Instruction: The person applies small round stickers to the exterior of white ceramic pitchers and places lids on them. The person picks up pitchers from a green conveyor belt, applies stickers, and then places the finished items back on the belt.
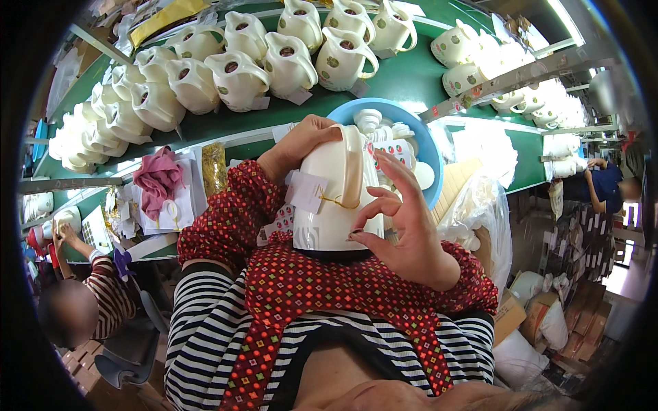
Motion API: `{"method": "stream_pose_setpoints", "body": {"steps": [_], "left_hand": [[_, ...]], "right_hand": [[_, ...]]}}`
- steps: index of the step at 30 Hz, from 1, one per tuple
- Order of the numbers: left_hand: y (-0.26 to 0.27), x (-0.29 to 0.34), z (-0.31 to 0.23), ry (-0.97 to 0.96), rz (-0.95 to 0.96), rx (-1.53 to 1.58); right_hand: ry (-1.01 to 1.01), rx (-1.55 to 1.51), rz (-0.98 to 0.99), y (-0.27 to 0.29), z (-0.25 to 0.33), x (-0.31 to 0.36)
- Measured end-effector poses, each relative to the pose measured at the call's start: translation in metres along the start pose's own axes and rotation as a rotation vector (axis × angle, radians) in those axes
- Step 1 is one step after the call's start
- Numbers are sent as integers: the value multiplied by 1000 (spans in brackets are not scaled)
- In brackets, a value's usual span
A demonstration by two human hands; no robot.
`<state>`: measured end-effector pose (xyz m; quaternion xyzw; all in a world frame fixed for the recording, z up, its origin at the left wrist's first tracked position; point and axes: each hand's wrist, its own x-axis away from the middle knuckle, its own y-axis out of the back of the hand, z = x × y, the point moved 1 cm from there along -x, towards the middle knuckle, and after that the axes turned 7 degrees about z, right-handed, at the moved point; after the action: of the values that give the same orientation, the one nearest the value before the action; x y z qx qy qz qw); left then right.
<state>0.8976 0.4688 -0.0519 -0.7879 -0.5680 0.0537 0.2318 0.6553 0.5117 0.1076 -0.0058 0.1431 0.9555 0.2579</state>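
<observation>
Left hand (pixel 301 142) clamps the cream kettle (pixel 336 198) (base hidden by sleeve); right hand (pixel 404 226) pinches at its side.

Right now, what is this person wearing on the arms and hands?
Both forearms are covered by loose red oversleeves printed with small diamonds in several colours, gathered at the wrist. Beneath them, at the upper arms, shows a black-and-white striped top. The left hand and the right hand are bare: no gloves, and no rings or watch that I can make out.
</observation>
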Motion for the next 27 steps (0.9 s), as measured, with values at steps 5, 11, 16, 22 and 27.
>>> {"method": "stream_pose_setpoints", "body": {"steps": [5,11,16,22,27], "left_hand": [[1,3,2,-39,-26,17],[3,7,0,-40,32,-44],[1,12,2,-14,-2,-3],[-20,6,-11,-46,-99,-13],[-9,0,-64,-83,-218,-359]], "right_hand": [[106,28,-30,-10,-2,-1],[76,122,37,-12,-4,-3],[259,446,-80,-9,-17,-2],[54,564,-150,1,-40,4],[-58,424,-242,35,-50,16]]}}
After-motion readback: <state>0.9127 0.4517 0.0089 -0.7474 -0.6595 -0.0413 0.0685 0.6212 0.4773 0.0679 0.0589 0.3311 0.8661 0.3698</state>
